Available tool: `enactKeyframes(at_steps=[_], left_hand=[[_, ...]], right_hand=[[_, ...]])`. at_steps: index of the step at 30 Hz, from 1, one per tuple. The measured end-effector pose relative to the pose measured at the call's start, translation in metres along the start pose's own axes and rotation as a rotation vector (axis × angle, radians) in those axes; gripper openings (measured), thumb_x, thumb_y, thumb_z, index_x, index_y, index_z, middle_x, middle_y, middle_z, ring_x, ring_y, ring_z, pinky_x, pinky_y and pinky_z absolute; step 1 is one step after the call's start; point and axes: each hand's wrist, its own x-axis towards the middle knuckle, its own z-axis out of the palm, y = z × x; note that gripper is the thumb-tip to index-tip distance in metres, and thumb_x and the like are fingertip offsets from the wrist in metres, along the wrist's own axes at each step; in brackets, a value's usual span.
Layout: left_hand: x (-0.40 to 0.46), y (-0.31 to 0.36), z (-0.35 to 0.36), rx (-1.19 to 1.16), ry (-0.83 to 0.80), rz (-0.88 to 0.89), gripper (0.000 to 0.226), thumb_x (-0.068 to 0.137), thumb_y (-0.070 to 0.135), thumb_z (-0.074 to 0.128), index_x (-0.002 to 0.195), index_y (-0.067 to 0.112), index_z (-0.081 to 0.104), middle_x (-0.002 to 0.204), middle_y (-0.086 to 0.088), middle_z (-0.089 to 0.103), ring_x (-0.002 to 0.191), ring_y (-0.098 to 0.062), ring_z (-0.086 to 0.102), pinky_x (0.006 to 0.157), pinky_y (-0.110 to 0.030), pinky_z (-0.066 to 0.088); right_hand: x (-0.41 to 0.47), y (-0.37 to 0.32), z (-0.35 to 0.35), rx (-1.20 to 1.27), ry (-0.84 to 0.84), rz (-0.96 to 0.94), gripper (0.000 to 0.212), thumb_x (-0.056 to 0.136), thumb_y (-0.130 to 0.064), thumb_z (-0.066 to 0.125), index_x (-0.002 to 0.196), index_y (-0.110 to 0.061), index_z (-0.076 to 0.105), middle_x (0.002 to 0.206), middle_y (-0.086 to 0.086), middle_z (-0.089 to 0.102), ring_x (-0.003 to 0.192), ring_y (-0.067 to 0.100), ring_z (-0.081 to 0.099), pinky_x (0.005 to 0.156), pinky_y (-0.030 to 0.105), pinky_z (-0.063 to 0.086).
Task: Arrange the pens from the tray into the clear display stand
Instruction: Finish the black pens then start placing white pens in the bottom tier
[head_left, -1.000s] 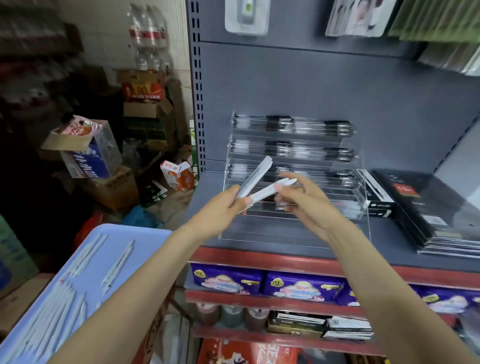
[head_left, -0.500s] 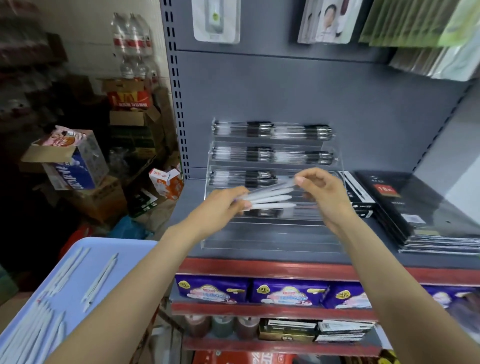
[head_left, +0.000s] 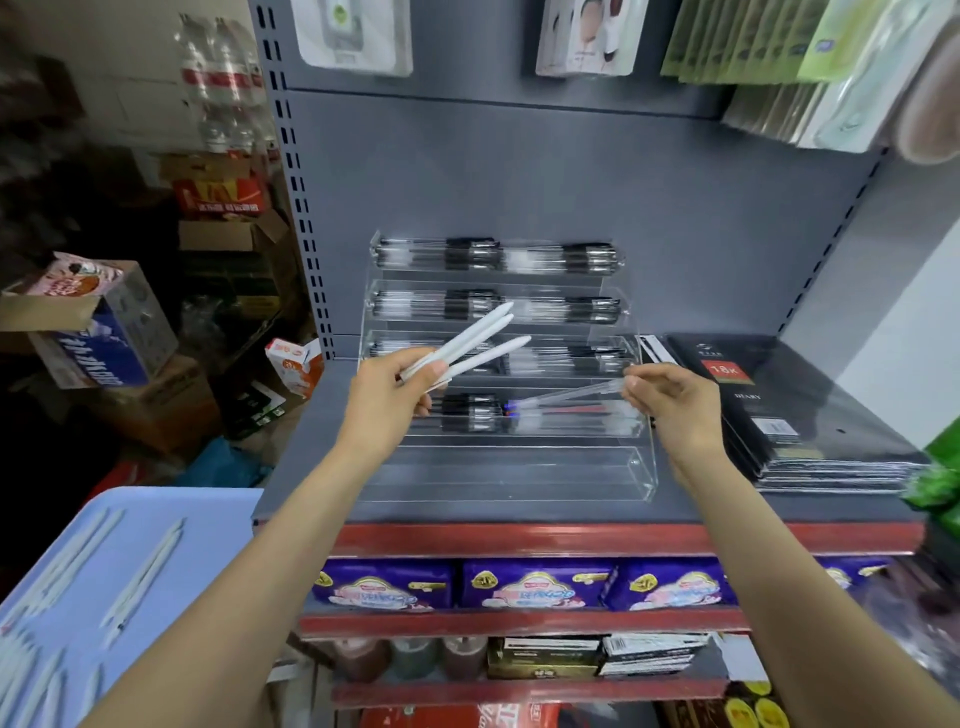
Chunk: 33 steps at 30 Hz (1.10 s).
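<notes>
From the head camera, I take the clear stand (head_left: 641, 475) on the grey shelf (head_left: 311, 447) as my landmark. My left hand (head_left: 387, 397) hovers in front of its left end, fingers clenched round three white pens (head_left: 480, 343) that fan up and to the right. I hold them as a small stock, so the other hand can draw one at a time.

My right hand (head_left: 670, 400) is at the stand's right end, fingertips pinching one pen (head_left: 571, 396) by its end. It slants down to the left over the fourth step, I judge to slide in beside the pens already lying there. The three steps above are filled; the lowest step in front holds none.

Below and left of the stand is the blue tray (head_left: 218, 512), with more white pens (head_left: 145, 579) waiting on it.
</notes>
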Motion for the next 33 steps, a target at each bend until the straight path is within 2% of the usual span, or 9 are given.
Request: enactKeyframes(at_steps=[7, 10, 13, 17, 19, 22, 27, 30, 33], left_hand=[[-0.002, 0.007, 0.016, -0.041, -0.053, -0.010, 0.012, 0.091, 0.015, 0.057, 0.091, 0.023, 0.067, 0.065, 0.009, 0.063, 0.045, -0.001, 0.050, 0.051, -0.015, 0.048], [-0.003, 0.009, 0.025, -0.054, -0.094, -0.010, 0.013, 0.091, 0.014, 0.057, 0.090, 0.023, 0.066, 0.068, 0.005, 0.062, 0.045, -0.001, 0.049, 0.050, -0.015, 0.048], [-0.004, 0.011, 0.033, -0.059, -0.104, -0.016, 0.012, 0.091, 0.014, 0.058, 0.096, 0.021, 0.066, 0.070, 0.005, 0.062, 0.046, 0.000, 0.050, 0.051, -0.014, 0.047], [-0.009, 0.010, 0.039, -0.050, -0.125, -0.013, 0.013, 0.091, 0.013, 0.057, 0.098, 0.017, 0.067, 0.069, 0.004, 0.060, 0.047, 0.000, 0.049, 0.049, -0.014, 0.047], [-0.010, 0.008, 0.038, -0.042, -0.128, -0.018, 0.012, 0.091, 0.014, 0.058, 0.097, 0.020, 0.067, 0.070, 0.002, 0.061, 0.048, -0.001, 0.050, 0.050, -0.015, 0.048], [-0.011, 0.005, 0.034, -0.032, -0.136, -0.033, 0.013, 0.091, 0.014, 0.058, 0.098, 0.018, 0.067, 0.071, -0.001, 0.062, 0.048, -0.001, 0.050, 0.050, -0.016, 0.048], [-0.019, 0.004, 0.019, -0.020, -0.193, -0.046, 0.014, 0.091, 0.013, 0.058, 0.100, 0.016, 0.068, 0.072, -0.004, 0.063, 0.048, -0.002, 0.050, 0.050, -0.015, 0.045], [-0.027, 0.001, 0.002, -0.022, -0.201, -0.042, 0.014, 0.090, 0.013, 0.059, 0.098, 0.021, 0.068, 0.057, 0.011, 0.061, 0.048, -0.003, 0.051, 0.050, -0.015, 0.046], [-0.034, -0.007, -0.021, -0.023, -0.142, -0.032, 0.019, 0.089, 0.012, 0.060, 0.088, 0.030, 0.067, 0.057, 0.012, 0.061, 0.048, -0.003, 0.053, 0.051, -0.015, 0.048]], right_hand=[[0.005, 0.002, -0.011, -0.537, -0.083, -0.298, 0.006, 0.081, -0.005, 0.069, 0.085, -0.007, 0.073, 0.080, -0.001, 0.065, 0.063, 0.000, 0.054, 0.064, 0.001, 0.040], [0.011, 0.004, -0.015, -0.737, -0.158, -0.407, 0.008, 0.082, -0.007, 0.068, 0.088, -0.007, 0.073, 0.089, 0.006, 0.068, 0.068, 0.011, 0.053, 0.066, 0.011, 0.038], [0.014, 0.004, -0.015, -0.929, -0.211, -0.466, 0.010, 0.085, -0.009, 0.064, 0.092, -0.007, 0.072, 0.097, 0.007, 0.068, 0.090, 0.023, 0.059, 0.076, 0.030, 0.046], [0.014, 0.005, -0.011, -1.041, -0.237, -0.439, 0.017, 0.089, -0.006, 0.057, 0.098, -0.005, 0.071, 0.106, 0.009, 0.065, 0.102, 0.025, 0.058, 0.073, 0.027, 0.042], [0.010, 0.004, -0.009, -0.991, -0.224, -0.425, 0.018, 0.088, -0.008, 0.060, 0.104, -0.006, 0.069, 0.106, 0.009, 0.063, 0.094, 0.022, 0.060, 0.076, 0.028, 0.043], [-0.007, -0.007, 0.001, -0.693, -0.194, -0.345, 0.023, 0.086, -0.014, 0.065, 0.109, -0.011, 0.067, 0.098, -0.001, 0.064, 0.070, 0.001, 0.055, 0.070, 0.015, 0.042], [-0.035, -0.027, 0.034, -0.030, -0.351, 0.006, 0.014, 0.089, -0.009, 0.060, 0.100, -0.014, 0.066, 0.081, 0.002, 0.067, 0.064, 0.003, 0.064, 0.059, 0.014, 0.051], [-0.048, -0.027, 0.052, 0.063, -0.366, 0.033, 0.015, 0.088, -0.001, 0.059, 0.083, -0.014, 0.065, 0.073, 0.005, 0.067, 0.058, 0.003, 0.063, 0.059, 0.014, 0.051], [-0.064, -0.025, 0.069, 0.081, -0.402, 0.081, 0.013, 0.086, 0.002, 0.061, 0.080, -0.010, 0.065, 0.071, 0.005, 0.065, 0.057, 0.003, 0.064, 0.060, 0.013, 0.051]])
